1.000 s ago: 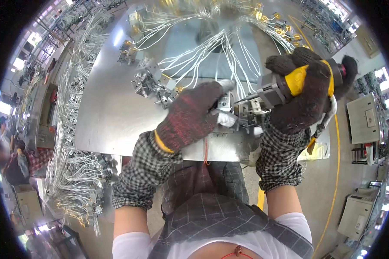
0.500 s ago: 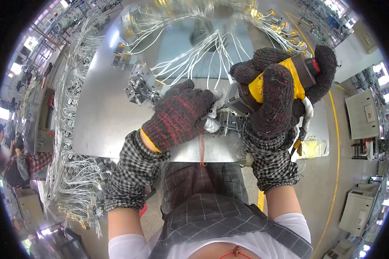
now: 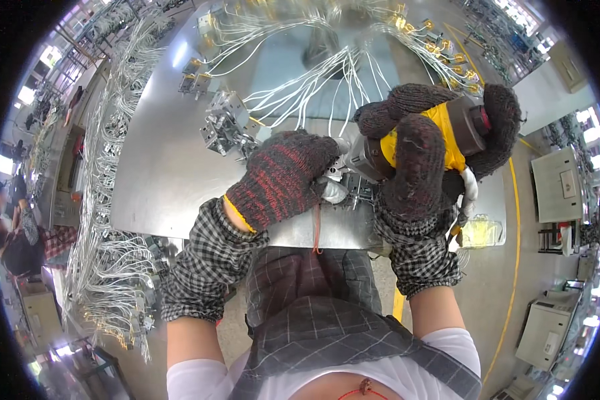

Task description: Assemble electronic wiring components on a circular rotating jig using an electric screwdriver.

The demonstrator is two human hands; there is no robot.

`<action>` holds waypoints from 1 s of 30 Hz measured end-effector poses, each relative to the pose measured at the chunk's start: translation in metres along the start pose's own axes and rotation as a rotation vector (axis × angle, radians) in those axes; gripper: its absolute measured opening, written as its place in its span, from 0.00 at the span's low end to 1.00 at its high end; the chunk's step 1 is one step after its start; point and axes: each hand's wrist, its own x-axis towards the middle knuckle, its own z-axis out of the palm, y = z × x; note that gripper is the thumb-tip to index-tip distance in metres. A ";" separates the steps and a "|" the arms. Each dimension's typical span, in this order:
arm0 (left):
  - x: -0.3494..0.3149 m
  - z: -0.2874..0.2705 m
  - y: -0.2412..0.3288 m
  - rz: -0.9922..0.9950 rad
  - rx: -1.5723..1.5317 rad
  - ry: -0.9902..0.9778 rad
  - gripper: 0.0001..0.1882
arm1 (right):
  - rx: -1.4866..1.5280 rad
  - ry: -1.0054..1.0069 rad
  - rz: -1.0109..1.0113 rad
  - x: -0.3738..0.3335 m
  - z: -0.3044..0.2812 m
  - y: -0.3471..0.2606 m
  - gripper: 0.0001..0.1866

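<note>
Pinching a metal block [image 3: 335,175] near the table's [image 3: 157,200] front edge with left hand [image 3: 283,175], gripping a power tool [image 3: 449,130] beside it with right hand [image 3: 417,163]; seemingly being midway, leaving a metal cluster [image 3: 227,123] nearer left edge untouched.

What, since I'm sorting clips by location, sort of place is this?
Probably a factory assembly workshop: bundles of thin white wires run along the left, boxy silver metal parts lie on the shiny metal worktable, and the right hand, gloved in dark knit, grips a dark, yellow-banded power tool.
</note>
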 end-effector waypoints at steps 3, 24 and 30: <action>0.000 -0.005 0.004 -0.044 -0.032 -0.014 0.28 | -0.316 -0.051 -0.299 0.006 -0.011 0.014 0.43; 0.009 0.002 0.001 -0.020 -0.236 0.338 0.34 | -0.042 0.324 -0.170 0.026 -0.013 -0.009 0.30; 0.004 0.014 -0.007 -0.077 -0.182 0.285 0.33 | 0.015 0.236 -0.211 0.020 0.010 -0.005 0.39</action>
